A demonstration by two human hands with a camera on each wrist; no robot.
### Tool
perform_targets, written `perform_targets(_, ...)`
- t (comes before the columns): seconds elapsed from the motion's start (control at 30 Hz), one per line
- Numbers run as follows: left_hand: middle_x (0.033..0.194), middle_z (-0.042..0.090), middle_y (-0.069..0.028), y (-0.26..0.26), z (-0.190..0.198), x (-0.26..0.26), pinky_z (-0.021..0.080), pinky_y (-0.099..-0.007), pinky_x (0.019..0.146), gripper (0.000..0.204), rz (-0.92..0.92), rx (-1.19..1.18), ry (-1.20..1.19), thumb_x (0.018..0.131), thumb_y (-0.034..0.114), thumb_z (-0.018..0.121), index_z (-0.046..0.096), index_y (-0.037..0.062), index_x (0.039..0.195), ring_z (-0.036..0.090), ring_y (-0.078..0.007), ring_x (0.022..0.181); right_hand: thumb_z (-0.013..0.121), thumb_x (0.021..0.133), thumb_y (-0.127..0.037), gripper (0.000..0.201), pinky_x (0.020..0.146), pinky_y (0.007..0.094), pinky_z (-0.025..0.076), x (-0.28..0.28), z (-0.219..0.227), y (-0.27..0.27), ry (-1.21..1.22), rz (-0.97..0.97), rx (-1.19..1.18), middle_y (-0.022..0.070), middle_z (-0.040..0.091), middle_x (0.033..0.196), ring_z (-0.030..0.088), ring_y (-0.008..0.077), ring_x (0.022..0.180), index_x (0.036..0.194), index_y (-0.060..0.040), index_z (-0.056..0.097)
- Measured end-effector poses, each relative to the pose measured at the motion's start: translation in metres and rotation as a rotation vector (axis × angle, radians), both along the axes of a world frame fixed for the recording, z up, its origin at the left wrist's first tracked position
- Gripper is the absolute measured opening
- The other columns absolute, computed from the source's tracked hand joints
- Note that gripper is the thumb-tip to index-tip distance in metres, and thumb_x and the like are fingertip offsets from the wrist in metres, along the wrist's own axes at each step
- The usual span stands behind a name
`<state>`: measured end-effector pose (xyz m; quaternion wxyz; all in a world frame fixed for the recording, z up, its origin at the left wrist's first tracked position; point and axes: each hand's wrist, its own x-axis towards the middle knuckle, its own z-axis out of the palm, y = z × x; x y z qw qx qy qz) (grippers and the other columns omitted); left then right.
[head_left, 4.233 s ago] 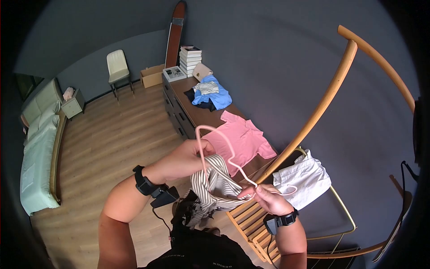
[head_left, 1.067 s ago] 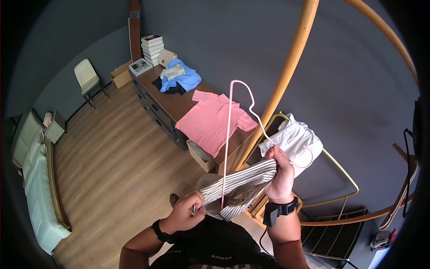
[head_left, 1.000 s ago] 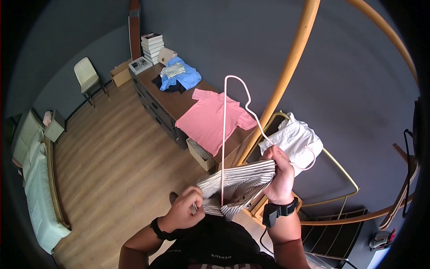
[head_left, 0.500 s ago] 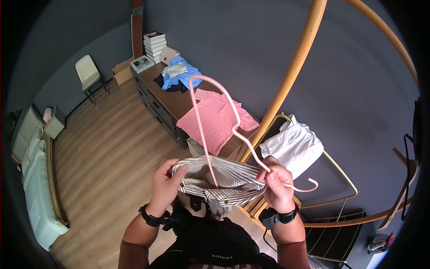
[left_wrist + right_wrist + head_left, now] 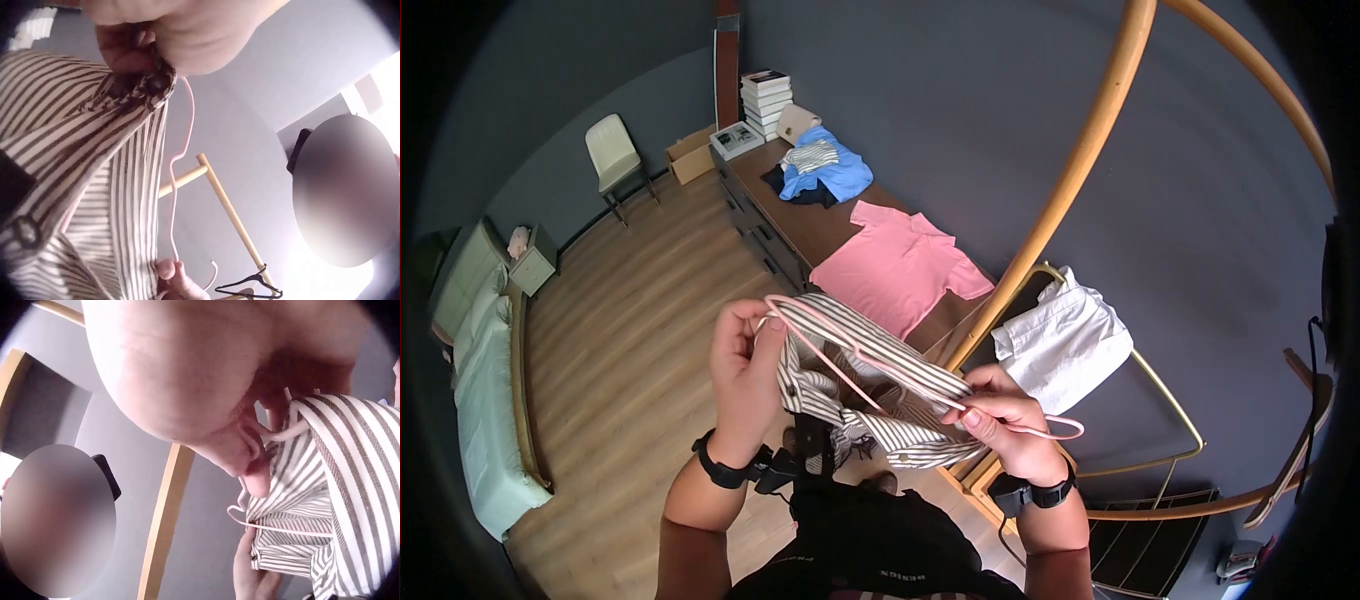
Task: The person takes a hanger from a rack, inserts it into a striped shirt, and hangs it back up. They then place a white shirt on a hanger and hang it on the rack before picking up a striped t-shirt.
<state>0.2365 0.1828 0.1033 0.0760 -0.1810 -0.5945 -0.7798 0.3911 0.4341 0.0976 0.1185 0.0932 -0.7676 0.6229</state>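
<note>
At 9 o'clock of the garment, left hand [image 5: 745, 375] grips one end of the striped shirt [image 5: 870, 385] w/ pink hanger [image 5: 870, 365] tip inside; hanger's long axis runs 10 to 4 o'clock across the shirt. At 4 o'clock, right hand [image 5: 1000, 420] pinches the wire near its hook, so it's nearer the hook. Count: 1 hanger, 1 striped shirt, 2 hands; pink tee [image 5: 900, 265] at 12 o'clock on dresser [image 5: 800, 225]

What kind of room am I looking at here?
Most likely a bedroom or dressing area: a bed along the left wall, a long dresser strewn with clothes such as a pink shirt, and a curved wooden garment rack beside it.
</note>
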Motion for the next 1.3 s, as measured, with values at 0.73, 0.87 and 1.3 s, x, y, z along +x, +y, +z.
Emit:
perform_targets(0.73, 0.063, 0.061, -0.0068, 0.001, -0.016, 0.031, 0.045, -0.0311, 0.048, 0.006, -0.144, -0.645, 0.527, 0.087, 0.007, 0.073, 0.068, 0.0049, 0.088, 0.059, -0.0162, 0.051, 0.07, 0.091, -0.009, 0.012, 0.077, 0.0339, 0.053, -0.032, -0.005, -0.014, 0.031, 0.016, 0.4, 0.0185, 0.065, 0.113, 0.067, 0.0294, 0.089, 0.098, -0.0001, 0.073)
perform_targets(0.87, 0.057, 0.058, -0.0056, 0.001, -0.033, 0.037, 0.046, -0.0311, 0.049, 0.009, -0.032, -0.524, 0.298, 0.087, 0.008, 0.074, 0.065, 0.0048, 0.085, 0.058, -0.0167, 0.048, 0.067, 0.093, -0.006, 0.011, 0.082, 0.0333, 0.054, -0.033, -0.012, -0.009, -0.023, 0.082, 0.321, 0.0225, 0.064, 0.123, 0.068, 0.0322, 0.098, 0.098, 0.0015, 0.072)
perform_targets(1.3, 0.11, 0.066, -0.016, -0.024, -0.116, 0.007, 0.047, -0.0353, 0.096, 0.034, -0.082, -0.577, 0.126, 0.094, 0.015, 0.068, 0.059, 0.0005, 0.123, 0.063, -0.0291, 0.106, 0.063, 0.084, 0.011, 0.015, 0.084, 0.035, 0.056, -0.017, 0.026, 0.016, -0.055, 0.063, 0.19, 0.0197, 0.069, 0.111, 0.069, 0.0298, 0.097, 0.095, 0.0057, 0.072)
